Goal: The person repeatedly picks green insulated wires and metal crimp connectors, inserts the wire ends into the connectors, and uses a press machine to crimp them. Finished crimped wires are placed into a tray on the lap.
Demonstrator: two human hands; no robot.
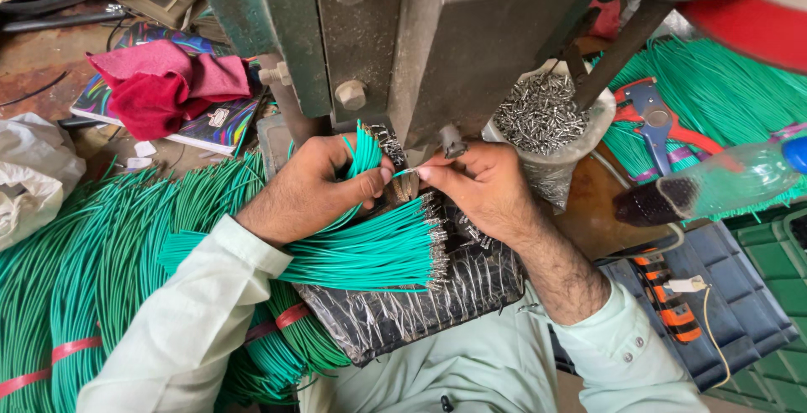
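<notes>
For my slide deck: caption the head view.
Left hand grips green wires; right hand pinches one wire beneath a press.

Terminal bag (542, 115) right of press (437, 35)

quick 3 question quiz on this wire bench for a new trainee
1. True or false: the left hand grips a bunch of green wires.
2. What fills the clear bag right of the machine? A) metal pieces B) red cloth C) bottles
3. What does the right hand pinch at its fingertips?

Key: 1 true. 2 A. 3 a single green wire, held toward the machine.
</notes>
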